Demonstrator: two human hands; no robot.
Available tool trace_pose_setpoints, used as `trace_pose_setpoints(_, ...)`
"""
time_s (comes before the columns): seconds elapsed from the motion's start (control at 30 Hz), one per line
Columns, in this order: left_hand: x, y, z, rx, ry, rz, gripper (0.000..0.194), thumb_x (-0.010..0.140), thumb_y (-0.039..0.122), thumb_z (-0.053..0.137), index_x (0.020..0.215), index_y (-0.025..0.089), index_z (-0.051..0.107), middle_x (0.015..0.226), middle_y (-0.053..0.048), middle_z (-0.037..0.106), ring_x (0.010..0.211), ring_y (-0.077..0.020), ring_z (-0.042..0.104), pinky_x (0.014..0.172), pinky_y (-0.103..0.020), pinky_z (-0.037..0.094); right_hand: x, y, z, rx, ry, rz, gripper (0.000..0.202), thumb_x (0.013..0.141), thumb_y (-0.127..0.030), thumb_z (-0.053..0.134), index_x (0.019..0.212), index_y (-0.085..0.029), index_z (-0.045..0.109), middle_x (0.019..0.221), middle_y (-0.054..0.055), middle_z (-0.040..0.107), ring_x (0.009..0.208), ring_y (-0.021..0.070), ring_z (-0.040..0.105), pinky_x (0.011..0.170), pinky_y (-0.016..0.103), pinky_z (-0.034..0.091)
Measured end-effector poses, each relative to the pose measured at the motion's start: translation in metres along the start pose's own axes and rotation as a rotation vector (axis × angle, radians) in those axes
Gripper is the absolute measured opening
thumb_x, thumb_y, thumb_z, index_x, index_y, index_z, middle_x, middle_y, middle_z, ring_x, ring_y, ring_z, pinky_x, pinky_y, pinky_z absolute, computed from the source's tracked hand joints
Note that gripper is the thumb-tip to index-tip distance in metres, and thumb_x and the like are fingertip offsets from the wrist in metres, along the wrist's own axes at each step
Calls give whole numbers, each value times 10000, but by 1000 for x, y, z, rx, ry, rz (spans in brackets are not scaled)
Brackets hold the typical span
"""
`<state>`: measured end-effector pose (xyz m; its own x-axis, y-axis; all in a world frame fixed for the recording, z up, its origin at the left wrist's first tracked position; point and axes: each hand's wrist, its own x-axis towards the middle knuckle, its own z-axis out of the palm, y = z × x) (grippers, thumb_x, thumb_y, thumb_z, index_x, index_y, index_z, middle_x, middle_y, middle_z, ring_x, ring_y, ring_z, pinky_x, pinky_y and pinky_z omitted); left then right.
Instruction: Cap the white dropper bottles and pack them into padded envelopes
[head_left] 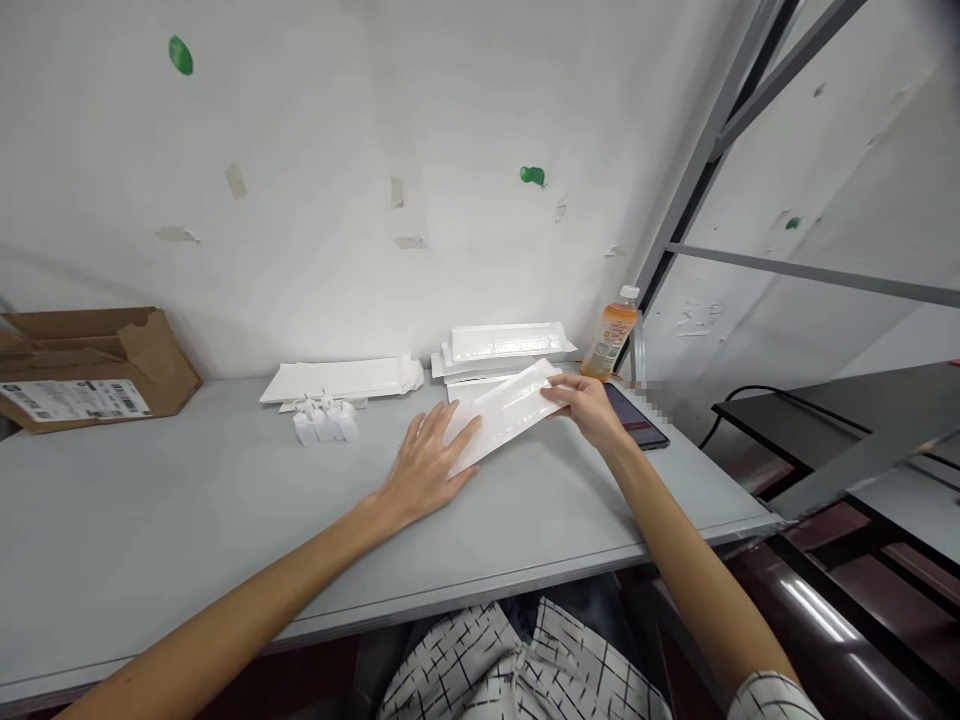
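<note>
A flat, glossy white packet (506, 408) is tilted above the table, its right end higher than its left. My right hand (586, 405) pinches the upper right corner between thumb and fingers. At the lower left end, my left hand (429, 455) rests with fingers stretched out and apart, touching the packet's edge. Behind the packet lies a stack of similar white packets (510, 340). Another pile of flat white packets (337, 378) sits to the left, and in front of it stand several small white bottle-like pieces (325, 420).
An opened cardboard box (97, 360) with a label stands at the far left. An orange drink bottle (611, 335) and a dark phone or tablet (637, 418) are at the right. A metal frame (690, 170) rises beside the grey table (187, 520), which backs onto a white wall.
</note>
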<state>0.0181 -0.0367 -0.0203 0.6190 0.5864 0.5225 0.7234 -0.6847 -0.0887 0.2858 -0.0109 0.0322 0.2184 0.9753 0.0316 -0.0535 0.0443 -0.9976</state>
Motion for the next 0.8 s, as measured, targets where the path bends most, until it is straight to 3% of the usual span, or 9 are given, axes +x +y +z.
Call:
trace_pose_setpoints(0.1, 17, -5, 1, 99, -12, 34, 444, 936, 122, 434, 1367, 191, 517, 1409, -178, 493, 1366, -348, 400, 1072, -524, 364, 11, -5, -19, 12, 167, -50, 187, 577, -147, 753, 729, -128, 645, 721, 37, 652, 589, 134, 623, 474, 234, 559)
trace_pose_setpoints(0.2, 44, -12, 7, 143, -23, 56, 501, 855, -2, 420, 1304, 171, 562, 1337, -166, 567, 1325, -323, 460, 1040, -493, 388, 22, -3, -28, -107, 269, -29, 155, 645, -147, 713, 759, -140, 609, 676, 30, 626, 527, 117, 595, 463, 229, 531)
trace_pose_setpoints(0.33, 71, -14, 21, 79, -5, -23, 329, 939, 128, 419, 1202, 160, 614, 1216, -155, 643, 1190, -298, 568, 944, -461, 448, 34, 12, -29, -281, 311, -2, 191, 692, -209, 725, 825, -140, 606, 591, 23, 594, 480, 143, 568, 442, 253, 473)
trace_pose_setpoints(0.43, 68, -7, 21, 18, 30, -23, 273, 949, 217, 466, 1151, 156, 639, 1186, -155, 655, 1136, -296, 596, 924, -459, 460, 38, 22, -31, -436, 356, -21, 243, 738, -296, 713, 920, -141, 665, 655, 59, 636, 630, 208, 634, 567, 301, 500)
trace_pose_setpoints(0.53, 53, -6, 1, 9, 120, 23, 260, 949, 239, 476, 1123, 160, 652, 1188, -149, 656, 1127, -284, 601, 949, -454, 451, 36, 24, -34, -688, 416, -78, 311, 817, -396, 646, 1029, -179, 711, 931, 128, 696, 959, 293, 646, 800, 386, 492)
trace_pose_setpoints(0.63, 38, -23, -35, 15, 221, -7, 268, 955, 238, 454, 1095, 168, 672, 1174, -123, 673, 1129, -264, 605, 970, -433, 442, 29, 21, -34, -1089, 436, -145, 419, 932, -473, 475, 1165, -203, 696, 1085, 168, 676, 1067, 333, 618, 873, 441, 452)
trace_pose_setpoints(0.73, 28, -68, -75, 0, 288, -151, 309, 960, 264, 417, 1086, 188, 688, 1130, -86, 707, 1069, -244, 634, 934, -398, 463, 20, 18, -29, -1299, 487, -174, 489, 972, -480, 384, 1211, -166, 674, 1143, 221, 627, 1001, 344, 635, 806, 440, 459)
trace_pose_setpoints(0.8, 23, -112, -96, -21, 207, -309, 328, 944, 295, 421, 1111, 213, 691, 1142, -53, 714, 994, -236, 657, 873, -369, 488, 15, 16, -23, -1356, 558, -213, 493, 964, -476, 403, 1210, -139, 666, 1152, 242, 594, 916, 336, 644, 735, 418, 457)
